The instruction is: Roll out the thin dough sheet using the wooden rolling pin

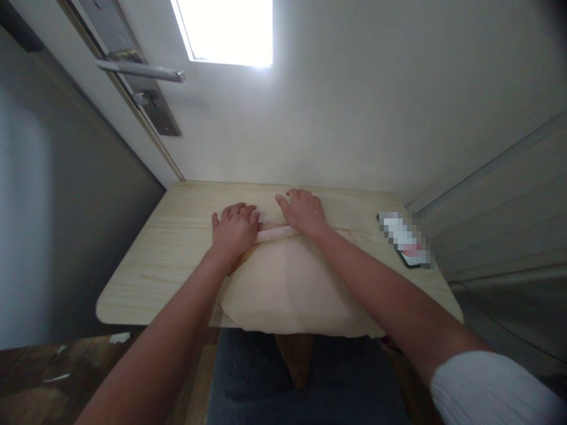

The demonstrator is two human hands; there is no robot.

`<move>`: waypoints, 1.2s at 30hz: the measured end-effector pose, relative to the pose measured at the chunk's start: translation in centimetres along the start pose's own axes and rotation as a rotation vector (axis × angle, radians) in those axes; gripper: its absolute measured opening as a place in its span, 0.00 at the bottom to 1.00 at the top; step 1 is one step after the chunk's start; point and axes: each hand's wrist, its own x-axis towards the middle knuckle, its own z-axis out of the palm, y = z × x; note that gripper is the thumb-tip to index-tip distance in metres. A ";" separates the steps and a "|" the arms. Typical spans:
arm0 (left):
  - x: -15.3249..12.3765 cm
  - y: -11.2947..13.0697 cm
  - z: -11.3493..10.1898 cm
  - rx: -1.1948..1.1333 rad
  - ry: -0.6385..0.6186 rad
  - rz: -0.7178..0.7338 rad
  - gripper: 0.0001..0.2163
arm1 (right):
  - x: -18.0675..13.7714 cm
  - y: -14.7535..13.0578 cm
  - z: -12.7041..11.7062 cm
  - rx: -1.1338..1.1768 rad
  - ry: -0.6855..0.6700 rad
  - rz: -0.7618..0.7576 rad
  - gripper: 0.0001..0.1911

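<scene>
A cream, cloth-like sheet lies on the light wooden table, its near side reaching the front edge. Along its far side runs a narrow pale folded strip. At the strip's left end, my left hand lies palm down with its fingers bent a little and apart. My right hand rests on the strip further right, fingers spread forward over the far edge onto the wood. What lies beneath both palms is hidden. A brownish edge shows beside my left wrist.
A phone, its screen blurred out, lies at the table's right side. Behind the table stands a pale door with a metal handle and a bright window. Grey panels flank the table. My legs are under the front edge.
</scene>
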 end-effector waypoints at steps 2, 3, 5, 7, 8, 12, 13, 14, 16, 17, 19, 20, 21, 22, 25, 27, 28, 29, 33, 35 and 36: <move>-1.4 0.4 0.1 -0.010 0.034 0.000 0.23 | -1.6 0.1 -0.2 -0.015 0.020 -0.002 0.30; -2.2 0.7 0.1 -0.009 0.052 0.003 0.23 | -2.4 0.2 -0.3 -0.026 0.029 -0.004 0.29; -3.8 1.2 0.1 0.008 0.089 0.016 0.23 | -4.3 0.2 -0.5 -0.046 0.051 -0.015 0.27; -5.3 1.6 0.0 0.031 0.124 0.032 0.23 | -6.0 0.3 -0.6 -0.061 0.071 -0.028 0.26; -5.9 1.8 -0.1 0.040 0.133 0.036 0.23 | -6.7 0.4 -0.7 -0.066 0.074 -0.035 0.26; -7.3 2.1 -0.2 0.053 0.122 0.045 0.24 | -8.0 0.5 -0.6 -0.076 0.062 -0.038 0.26; -7.2 2.1 -0.2 0.054 0.119 0.047 0.24 | -8.0 0.5 -0.5 -0.074 0.061 -0.032 0.27; -7.1 2.0 -0.2 0.056 0.118 0.049 0.24 | -7.8 0.5 -0.5 -0.071 0.061 -0.025 0.27; -6.4 1.8 -0.1 0.056 0.121 0.048 0.24 | -7.1 0.3 -0.4 -0.061 0.056 -0.018 0.27; -5.9 1.7 0.0 0.053 0.122 0.043 0.24 | -6.7 0.3 -0.5 -0.056 0.053 -0.017 0.28; -4.9 1.5 0.0 0.042 0.112 0.030 0.25 | -5.8 0.2 -0.5 -0.047 0.041 -0.018 0.29; -4.4 1.4 0.0 0.035 0.099 0.023 0.25 | -5.4 0.1 -0.6 -0.042 0.035 -0.018 0.29; -3.9 1.3 0.0 0.028 0.083 0.017 0.25 | -5.0 0.1 -0.6 -0.038 0.029 -0.016 0.30; -3.4 1.1 0.0 0.021 0.064 0.012 0.25 | -4.6 0.1 -0.6 -0.035 0.023 -0.013 0.30; -2.1 0.6 0.1 0.000 0.018 0.006 0.24 | -3.4 0.1 -0.4 -0.029 0.001 -0.004 0.32; -1.3 0.3 0.1 -0.007 -0.004 0.009 0.24 | -2.5 0.2 -0.1 -0.022 -0.013 -0.003 0.34; -0.9 0.1 0.1 -0.009 -0.015 0.008 0.25 | -2.1 0.3 0.1 -0.017 -0.018 -0.004 0.34; -0.5 0.0 0.1 -0.010 -0.028 0.007 0.25 | -1.6 0.3 0.2 -0.012 -0.021 -0.002 0.35; 0.7 -0.3 -0.1 0.009 -0.073 0.005 0.25 | -0.2 0.2 0.4 -0.001 -0.023 0.013 0.36; 0.9 -0.3 -0.2 0.022 -0.072 0.010 0.24 | 0.0 0.1 0.4 0.001 -0.026 0.021 0.35; 0.9 -0.3 -0.2 0.025 -0.065 0.011 0.24 | 0.0 0.1 0.3 0.000 -0.024 0.023 0.35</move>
